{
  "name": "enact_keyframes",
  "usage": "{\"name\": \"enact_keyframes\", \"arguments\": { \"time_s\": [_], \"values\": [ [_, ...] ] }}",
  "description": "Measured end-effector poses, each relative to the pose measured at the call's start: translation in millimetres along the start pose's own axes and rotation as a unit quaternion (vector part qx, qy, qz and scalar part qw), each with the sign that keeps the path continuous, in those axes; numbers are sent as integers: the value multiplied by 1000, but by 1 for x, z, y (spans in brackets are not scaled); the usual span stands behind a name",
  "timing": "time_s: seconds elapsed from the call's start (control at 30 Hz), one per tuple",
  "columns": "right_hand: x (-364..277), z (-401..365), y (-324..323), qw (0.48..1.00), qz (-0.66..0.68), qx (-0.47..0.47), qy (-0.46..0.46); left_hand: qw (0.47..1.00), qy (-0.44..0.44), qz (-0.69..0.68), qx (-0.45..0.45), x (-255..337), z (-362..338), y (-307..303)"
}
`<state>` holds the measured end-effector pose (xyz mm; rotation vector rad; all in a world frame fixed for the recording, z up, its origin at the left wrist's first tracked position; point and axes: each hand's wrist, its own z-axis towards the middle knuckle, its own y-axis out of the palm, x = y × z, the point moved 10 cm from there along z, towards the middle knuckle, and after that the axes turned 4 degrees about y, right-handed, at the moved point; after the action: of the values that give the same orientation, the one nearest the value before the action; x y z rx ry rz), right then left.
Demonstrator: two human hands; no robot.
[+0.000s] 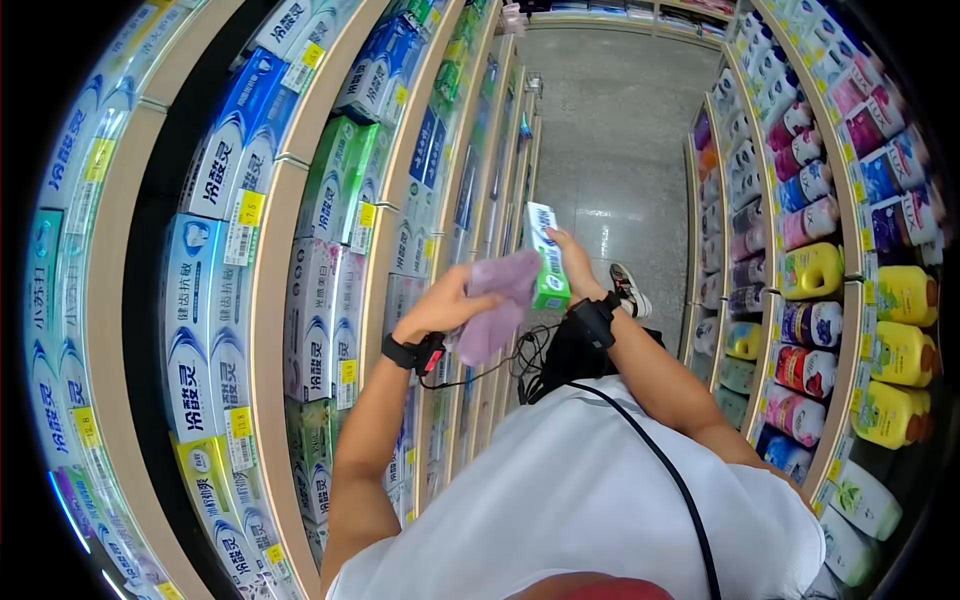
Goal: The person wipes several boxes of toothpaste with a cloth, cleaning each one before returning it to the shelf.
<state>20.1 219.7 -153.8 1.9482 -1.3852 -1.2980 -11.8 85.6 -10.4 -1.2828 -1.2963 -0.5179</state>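
My left hand (452,303): gripping purple cloth (498,305) | my right hand (577,262): holding green-and-white toothpaste box (546,262), frame centre | box's long axis: near-vertical in frame, green end lowermost

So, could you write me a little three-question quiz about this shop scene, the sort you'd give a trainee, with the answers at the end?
1. Which hand holds the soft-looking purple cloth?

2. True or false: the right hand holds a white-and-green rectangular box.

3. Where in the picture are the bright yellow plastic bottles?
a) along the left edge
b) at the top centre
c) on the right side

Key:
1. The left hand.
2. True.
3. c
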Motion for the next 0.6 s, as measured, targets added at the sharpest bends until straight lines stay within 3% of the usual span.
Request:
{"name": "enact_keyframes", "arguments": {
  "time_s": [0.17,0.37,0.43,0.47,0.5,0.57,0.6],
  "values": [
    [24,-20,16,1000,-16,-19,12,996,-48,30,73,-6,1,-15],
    [20,-54,42,995,-92,-29,39,983,4,44,178,-10,1,-45],
    [20,-52,39,991,-121,-52,40,986,-51,32,156,-14,-1,-41],
    [20,-47,35,992,-114,-60,20,979,-147,76,121,-15,-6,-37],
    [26,-40,28,989,-124,-72,31,976,-153,72,139,-22,-7,-37],
    [34,-29,2,997,-47,-35,56,996,-2,46,80,-15,0,-16],
    [30,-34,7,998,-19,-18,59,994,-9,45,103,-15,-2,-20]
  ]
}}
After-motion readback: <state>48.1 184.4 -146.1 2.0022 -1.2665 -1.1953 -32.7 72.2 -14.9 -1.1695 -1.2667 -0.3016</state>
